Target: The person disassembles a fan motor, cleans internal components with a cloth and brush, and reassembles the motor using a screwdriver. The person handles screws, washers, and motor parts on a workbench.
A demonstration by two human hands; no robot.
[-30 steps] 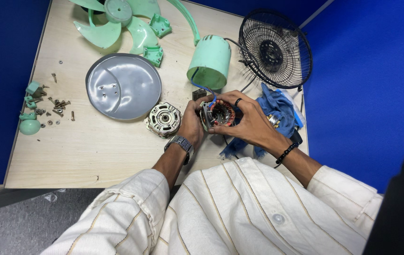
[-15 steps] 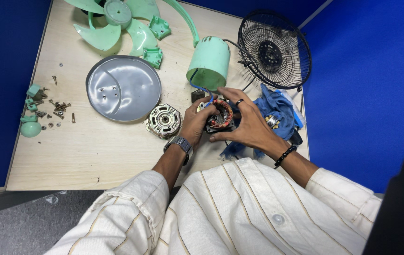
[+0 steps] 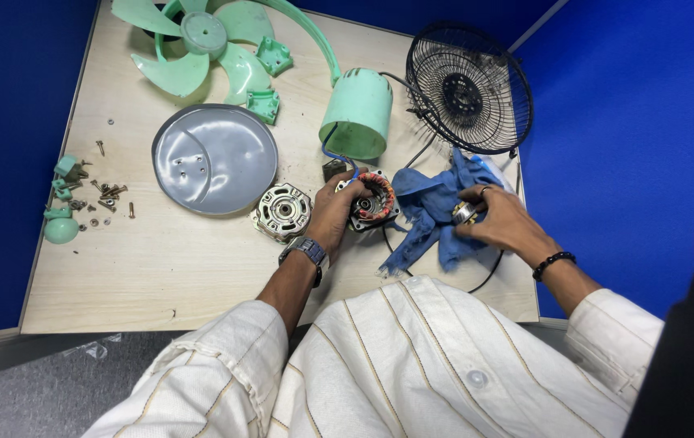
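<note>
Gripping a motor core (image 3: pixel 373 200) wound with copper wire, the left hand (image 3: pixel 335 212) curls its fingers around the core's left edge and holds it just above the wooden table (image 3: pixel 160 259), near the middle of the scene. A wristwatch (image 3: pixel 305 251) sits on that wrist. Wires run from the core up toward the green motor housing (image 3: pixel 356 113), which lies on its side just beyond it.

To the right, well apart from the core, the right hand (image 3: pixel 499 219) rests on a blue cloth (image 3: pixel 432 212) and pinches a small round metal part (image 3: pixel 465 212) between thumb and fingers. A dark bead bracelet (image 3: pixel 552 263) circles that wrist.

Just left of the left hand lies a silver motor cover (image 3: pixel 282 212), flat on the table. Farther left and a little beyond sits a round grey metal plate (image 3: pixel 215 158). At the far left is a green fan blade (image 3: pixel 201 45), and at the far right a black wire fan guard (image 3: pixel 468 88) stands tilted. Loose screws (image 3: pixel 107 195) and small green knobs (image 3: pixel 61 223) are scattered near the table's left edge.
</note>
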